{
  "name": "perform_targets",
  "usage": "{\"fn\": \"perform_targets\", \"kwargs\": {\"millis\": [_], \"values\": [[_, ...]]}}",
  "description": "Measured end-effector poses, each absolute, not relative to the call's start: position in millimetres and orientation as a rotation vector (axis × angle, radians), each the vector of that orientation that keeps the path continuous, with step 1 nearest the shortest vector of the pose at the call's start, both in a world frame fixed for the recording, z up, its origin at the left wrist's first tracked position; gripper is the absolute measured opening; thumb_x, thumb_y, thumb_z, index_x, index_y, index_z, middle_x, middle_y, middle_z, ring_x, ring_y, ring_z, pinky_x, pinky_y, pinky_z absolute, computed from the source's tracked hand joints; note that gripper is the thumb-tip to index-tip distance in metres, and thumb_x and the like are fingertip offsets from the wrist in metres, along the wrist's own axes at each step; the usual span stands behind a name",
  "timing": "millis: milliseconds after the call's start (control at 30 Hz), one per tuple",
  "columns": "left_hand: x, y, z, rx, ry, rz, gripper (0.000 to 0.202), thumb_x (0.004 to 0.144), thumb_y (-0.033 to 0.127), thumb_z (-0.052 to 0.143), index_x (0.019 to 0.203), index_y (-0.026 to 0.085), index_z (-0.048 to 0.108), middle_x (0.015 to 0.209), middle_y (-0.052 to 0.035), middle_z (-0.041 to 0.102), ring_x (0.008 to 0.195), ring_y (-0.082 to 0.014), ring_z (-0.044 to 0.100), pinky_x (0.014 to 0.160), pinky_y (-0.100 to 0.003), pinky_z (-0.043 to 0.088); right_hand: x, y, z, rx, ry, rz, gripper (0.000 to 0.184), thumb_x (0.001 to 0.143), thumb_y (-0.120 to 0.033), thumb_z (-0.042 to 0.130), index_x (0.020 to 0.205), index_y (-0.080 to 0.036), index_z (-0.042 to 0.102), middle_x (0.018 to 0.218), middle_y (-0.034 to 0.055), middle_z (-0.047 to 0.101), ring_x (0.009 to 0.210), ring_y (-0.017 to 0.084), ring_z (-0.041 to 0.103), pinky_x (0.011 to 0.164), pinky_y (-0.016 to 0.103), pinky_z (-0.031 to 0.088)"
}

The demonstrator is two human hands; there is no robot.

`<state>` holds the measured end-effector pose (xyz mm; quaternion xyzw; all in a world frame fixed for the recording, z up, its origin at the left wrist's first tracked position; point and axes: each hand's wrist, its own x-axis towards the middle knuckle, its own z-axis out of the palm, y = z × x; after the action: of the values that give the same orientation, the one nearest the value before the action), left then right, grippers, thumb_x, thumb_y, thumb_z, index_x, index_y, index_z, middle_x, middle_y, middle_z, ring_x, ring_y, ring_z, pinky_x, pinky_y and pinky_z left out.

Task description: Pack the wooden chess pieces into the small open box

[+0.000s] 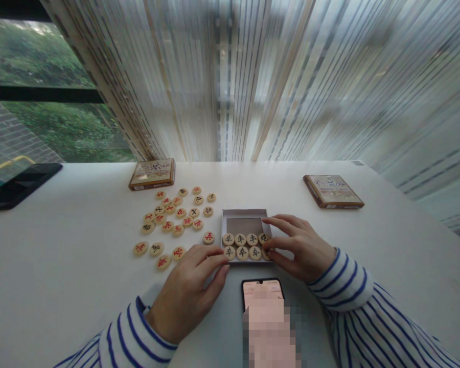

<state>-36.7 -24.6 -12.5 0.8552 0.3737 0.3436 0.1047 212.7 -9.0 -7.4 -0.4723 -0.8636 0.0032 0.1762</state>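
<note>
The pale, open-topped box (244, 226) is located at five o'clock of centre; its long axis cannot be told. Inside, round, inked pieces (242, 253) are aligned nine-to-three. Its seven-o'clock corner is touched by the half-curled left hand (193, 291), its three-o'clock pieces by the spread right hand (301, 249); whether either is clamped cannot be told.

Discs (240, 239) lie in the box (244, 225), more to its left, a phone (262, 292) before it
</note>
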Motion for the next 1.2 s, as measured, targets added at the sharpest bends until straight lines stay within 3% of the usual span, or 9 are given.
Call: {"fn": "perform_targets", "kwargs": {"millis": [567, 700, 833, 1200], "values": [[-37.5, -25.3, -12.3, 2.540, 1.102, 1.010, 0.014, 0.082, 0.017, 0.053, 0.092, 0.017, 0.062, 0.091, -0.0071, 0.064, 0.086, -0.0177, 0.059, 0.074, -0.034, 0.052, 211.5, -8.2, -6.1, -1.333, -2.448, -0.012, 0.011, 0.076, -0.028, 0.057, 0.080, -0.026, 0.066, 0.114, 0.0037, 0.061, 0.107, 0.025, 0.050, 0.086, 0.045, 0.039], [-37.5, -24.6, -12.8, 2.524, 1.100, 1.002, 0.014, 0.082, 0.017, 0.053, 0.092, 0.016, 0.062, 0.091, -0.0073, 0.063, 0.086, -0.0175, 0.059, 0.074, -0.034, 0.051, 211.3, -7.7, -4.6, -1.322, -2.413, -0.045, 0.016, 0.080, -0.026, 0.051, 0.087, -0.024, 0.065, 0.113, 0.0043, 0.062, 0.105, 0.023, 0.052, 0.087, 0.043, 0.038], [-37.8, -23.9, -13.3, 2.523, 1.088, 1.008, 0.014, 0.081, 0.016, 0.053, 0.092, 0.016, 0.062, 0.091, -0.0072, 0.064, 0.086, -0.0173, 0.059, 0.075, -0.034, 0.052, 209.3, -7.0, -8.7, -1.355, -2.434, -0.147, 0.026, 0.078, -0.019, 0.047, 0.099, -0.023, 0.062, 0.118, 0.0046, 0.060, 0.110, 0.025, 0.049, 0.090, 0.049, 0.033], [-36.8, -23.8, -9.8, 2.527, 1.106, 1.036, 0.013, 0.082, 0.017, 0.052, 0.090, 0.017, 0.062, 0.089, -0.0075, 0.065, 0.084, -0.0177, 0.060, 0.073, -0.034, 0.052, 208.7, -7.1, -12.7, -1.387, -2.460, -0.156, 0.029, 0.076, -0.017, 0.045, 0.099, -0.022, 0.062, 0.121, 0.0071, 0.058, 0.114, 0.026, 0.047, 0.091, 0.054, 0.031]]}}
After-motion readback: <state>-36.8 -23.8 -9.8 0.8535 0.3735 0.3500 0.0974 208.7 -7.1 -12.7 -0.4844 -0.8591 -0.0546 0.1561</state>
